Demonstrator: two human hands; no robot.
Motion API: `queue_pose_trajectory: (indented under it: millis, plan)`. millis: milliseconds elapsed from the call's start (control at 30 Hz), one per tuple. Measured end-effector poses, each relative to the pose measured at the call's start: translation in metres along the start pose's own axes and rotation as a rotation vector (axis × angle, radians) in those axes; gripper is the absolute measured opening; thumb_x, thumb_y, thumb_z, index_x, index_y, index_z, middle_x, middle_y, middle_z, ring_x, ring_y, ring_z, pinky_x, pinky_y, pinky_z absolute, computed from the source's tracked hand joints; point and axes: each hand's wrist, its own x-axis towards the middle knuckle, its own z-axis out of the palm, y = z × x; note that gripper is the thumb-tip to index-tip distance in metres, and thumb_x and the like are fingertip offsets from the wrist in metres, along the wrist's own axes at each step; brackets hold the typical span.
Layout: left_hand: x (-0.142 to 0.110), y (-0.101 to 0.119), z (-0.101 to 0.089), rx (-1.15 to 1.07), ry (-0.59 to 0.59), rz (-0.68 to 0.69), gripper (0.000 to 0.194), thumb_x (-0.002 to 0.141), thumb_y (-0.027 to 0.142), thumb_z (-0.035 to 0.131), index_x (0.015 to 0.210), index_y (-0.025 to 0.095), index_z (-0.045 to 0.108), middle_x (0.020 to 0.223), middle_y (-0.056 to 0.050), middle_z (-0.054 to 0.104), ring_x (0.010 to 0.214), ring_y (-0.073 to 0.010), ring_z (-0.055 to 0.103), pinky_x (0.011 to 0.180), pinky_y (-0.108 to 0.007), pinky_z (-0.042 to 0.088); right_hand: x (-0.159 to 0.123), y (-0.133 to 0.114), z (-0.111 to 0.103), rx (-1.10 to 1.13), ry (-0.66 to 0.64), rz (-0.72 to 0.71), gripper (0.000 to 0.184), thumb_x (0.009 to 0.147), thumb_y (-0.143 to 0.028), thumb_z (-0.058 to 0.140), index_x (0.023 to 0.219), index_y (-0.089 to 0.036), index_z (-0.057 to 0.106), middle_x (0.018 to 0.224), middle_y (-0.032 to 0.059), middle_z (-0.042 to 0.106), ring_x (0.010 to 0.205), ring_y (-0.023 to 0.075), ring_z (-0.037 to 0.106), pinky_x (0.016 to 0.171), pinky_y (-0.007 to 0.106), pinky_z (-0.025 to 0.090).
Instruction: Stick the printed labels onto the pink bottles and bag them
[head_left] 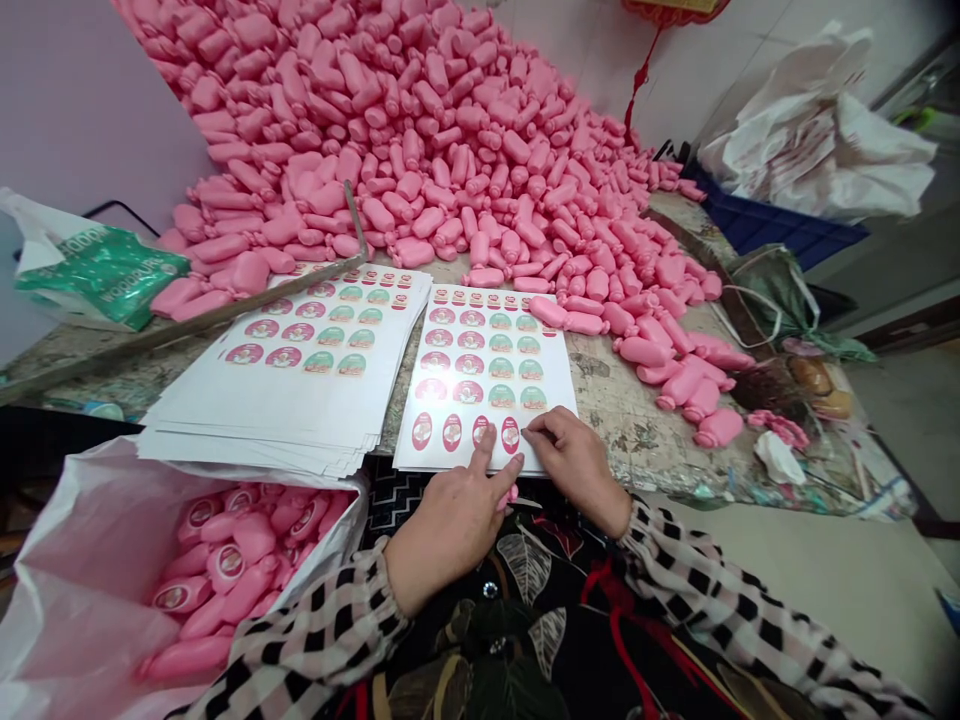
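A sheet of round and oval stickers [484, 360] lies at the table's near edge. My left hand [450, 520] rests on its bottom edge, index finger stretched onto an oval sticker, other fingers curled around a small pink bottle that barely shows beneath them. My right hand [574, 460] pinches at the sheet's lower right corner, fingertips pressed together on a sticker. A stack of more sticker sheets [300, 370] lies to the left.
A huge heap of pink plastic bottles [420, 140] covers the table's far side. A white bag [97, 560] at lower left holds labelled pink bottles [225, 570]. A green packet [97, 270] sits far left, white bags [817, 130] far right.
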Motion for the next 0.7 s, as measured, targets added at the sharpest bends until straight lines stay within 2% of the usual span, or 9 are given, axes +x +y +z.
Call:
queue_pose_trajectory:
  millis: [133, 267, 400, 467, 567, 633, 700]
  plan:
    - [0.001, 0.0, 0.002, 0.006, 0.008, -0.001, 0.05, 0.089, 0.028, 0.042, 0.139, 0.029, 0.036, 0.151, -0.02, 0.018, 0.085, -0.0244, 0.065, 0.07, -0.039, 0.049, 0.0, -0.004, 0.004, -0.001, 0.005, 0.042, 0.018, 0.087, -0.033, 0.05, 0.08, -0.023, 0.063, 0.083, 0.0019, 0.062, 0.076, 0.0161, 0.057, 0.067, 0.028, 0.039]
    - [0.0, 0.001, 0.003, 0.015, 0.028, -0.02, 0.049, 0.09, 0.03, 0.041, 0.139, 0.031, 0.036, 0.151, -0.019, 0.018, 0.084, -0.0246, 0.065, 0.069, -0.038, 0.049, 0.003, -0.011, 0.002, -0.119, 0.017, 0.06, 0.02, 0.085, -0.04, 0.054, 0.077, -0.023, 0.062, 0.081, 0.001, 0.062, 0.071, 0.0155, 0.057, 0.06, 0.027, 0.035]
    - [0.0, 0.002, 0.002, 0.022, 0.02, -0.044, 0.053, 0.09, 0.03, 0.039, 0.142, 0.033, 0.029, 0.151, -0.019, 0.018, 0.081, -0.0247, 0.066, 0.068, -0.039, 0.049, 0.0, -0.027, -0.005, -0.317, 0.064, -0.073, 0.021, 0.088, -0.034, 0.051, 0.075, -0.022, 0.062, 0.078, 0.0022, 0.06, 0.07, 0.0148, 0.055, 0.057, 0.028, 0.03]
    - [0.001, 0.003, 0.001, 0.045, 0.003, -0.057, 0.057, 0.09, 0.03, 0.04, 0.144, 0.033, 0.024, 0.151, -0.02, 0.018, 0.081, -0.0255, 0.066, 0.068, -0.04, 0.05, -0.002, -0.034, -0.01, -0.348, 0.105, -0.121, 0.023, 0.088, -0.033, 0.05, 0.074, -0.021, 0.063, 0.078, 0.0026, 0.06, 0.069, 0.0145, 0.054, 0.058, 0.028, 0.03]
    - [0.0, 0.001, 0.001, 0.03, -0.016, -0.058, 0.056, 0.088, 0.029, 0.044, 0.142, 0.035, 0.03, 0.151, -0.018, 0.017, 0.082, -0.0267, 0.066, 0.069, -0.042, 0.051, -0.001, -0.033, -0.017, -0.22, 0.192, -0.083, 0.021, 0.087, -0.036, 0.053, 0.077, -0.022, 0.065, 0.08, 0.002, 0.062, 0.072, 0.0142, 0.055, 0.06, 0.026, 0.033]
    - [-0.002, -0.001, 0.0, -0.044, -0.022, -0.045, 0.054, 0.086, 0.028, 0.048, 0.138, 0.036, 0.038, 0.152, -0.017, 0.016, 0.084, -0.0276, 0.066, 0.071, -0.043, 0.051, 0.004, -0.025, -0.021, -0.074, 0.226, 0.007, 0.021, 0.083, -0.041, 0.058, 0.076, -0.022, 0.065, 0.08, 0.0007, 0.063, 0.07, 0.0139, 0.055, 0.061, 0.026, 0.034]
    - [-0.006, -0.003, -0.004, -0.187, 0.001, -0.036, 0.051, 0.085, 0.029, 0.052, 0.134, 0.035, 0.043, 0.15, -0.016, 0.022, 0.093, -0.0304, 0.064, 0.078, -0.047, 0.049, 0.009, -0.014, -0.023, 0.1, 0.211, 0.107, 0.024, 0.078, -0.045, 0.063, 0.072, -0.022, 0.065, 0.076, -0.0004, 0.063, 0.065, 0.0135, 0.053, 0.06, 0.026, 0.035]
